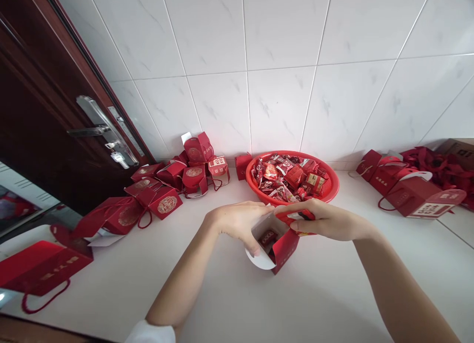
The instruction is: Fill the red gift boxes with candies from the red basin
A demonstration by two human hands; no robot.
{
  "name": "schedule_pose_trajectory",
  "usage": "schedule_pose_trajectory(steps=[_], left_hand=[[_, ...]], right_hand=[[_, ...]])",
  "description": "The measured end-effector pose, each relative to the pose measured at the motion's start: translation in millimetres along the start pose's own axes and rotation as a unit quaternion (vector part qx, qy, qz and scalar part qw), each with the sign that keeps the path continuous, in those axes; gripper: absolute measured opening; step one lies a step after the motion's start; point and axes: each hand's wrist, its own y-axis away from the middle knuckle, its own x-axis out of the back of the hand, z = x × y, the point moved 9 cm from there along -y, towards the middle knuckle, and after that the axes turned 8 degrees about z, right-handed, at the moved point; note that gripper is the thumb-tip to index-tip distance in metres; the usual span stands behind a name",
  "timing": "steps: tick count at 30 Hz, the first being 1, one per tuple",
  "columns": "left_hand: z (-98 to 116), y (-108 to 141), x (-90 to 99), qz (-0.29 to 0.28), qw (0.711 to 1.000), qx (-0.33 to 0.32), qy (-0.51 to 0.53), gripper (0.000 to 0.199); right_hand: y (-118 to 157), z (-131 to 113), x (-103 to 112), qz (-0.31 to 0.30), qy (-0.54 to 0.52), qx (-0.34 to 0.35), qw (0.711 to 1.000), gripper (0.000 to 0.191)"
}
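Observation:
An open red gift box with a white inside stands on the white table, in front of a red plastic basket of wrapped snacks. One dark red packet lies inside the box. My left hand grips the box at its left side, thumb by the white flap and fingers along the far edge. Above the box's right edge, my right hand is closed on a red snack packet, which its fingers partly cover.
Several red boxes are piled at the left, beside a dark door with a metal handle. At the right are more red boxes, red ribbon-like material and a cardboard box. A tiled wall rises behind.

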Motion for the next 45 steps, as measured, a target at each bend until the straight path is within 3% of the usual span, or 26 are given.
schedule_pose_trajectory(steps=[6, 10, 16, 19, 23, 27, 31, 34, 36, 39, 45], left_hand=[[-4.7, 0.6, -1.0, 0.015, 1.000, 0.017, -0.021, 0.116], [0.1, -1.2, -2.9, 0.006, 1.000, 0.001, -0.016, 0.116], [-2.2, -5.5, -7.8, -0.008, 1.000, 0.010, -0.008, 0.122], [-4.4, -6.4, -10.2, -0.015, 1.000, 0.011, -0.006, 0.123], [-7.5, -8.1, -12.3, -0.017, 1.000, 0.012, -0.002, 0.125], [-6.8, -10.7, -11.0, -0.005, 1.000, 0.000, 0.011, 0.124], [7.1, -12.5, -6.5, 0.007, 0.996, -0.056, 0.066, 0.088], [15.0, -12.3, -6.6, -0.007, 0.993, -0.071, 0.097, 0.070], [18.5, -11.3, -5.9, -0.007, 0.992, -0.074, 0.103, 0.062], [21.0, -9.4, -3.9, 0.003, 0.990, -0.077, 0.119, 0.053], [11.0, -11.4, -4.7, 0.016, 0.988, -0.042, 0.151, 0.072]], right_hand=[[16.6, -17.1, -7.9, -0.110, -0.034, 0.019, 0.993, 0.032], [26.6, -18.3, -16.5, -0.172, -0.038, -0.016, 0.984, 0.026], [17.0, 3.4, -14.8, -0.114, 0.064, -0.086, 0.988, 0.021], [14.8, 4.9, -19.4, -0.130, 0.072, -0.082, 0.986, 0.014], [14.8, 14.4, -22.3, -0.137, 0.097, -0.124, 0.978, 0.007], [11.3, 4.7, -18.8, -0.092, 0.087, -0.093, 0.988, 0.006], [4.7, -19.9, -0.7, 0.050, -0.048, -0.011, 0.998, 0.018], [1.2, -27.2, 14.6, 0.171, -0.125, 0.034, 0.977, 0.023], [-0.6, -30.5, 19.6, 0.224, -0.113, 0.065, 0.966, 0.021], [-5.2, -34.0, 14.2, 0.224, -0.059, 0.083, 0.969, 0.018], [-9.6, -28.3, -2.2, 0.168, -0.006, 0.038, 0.985, 0.018]])
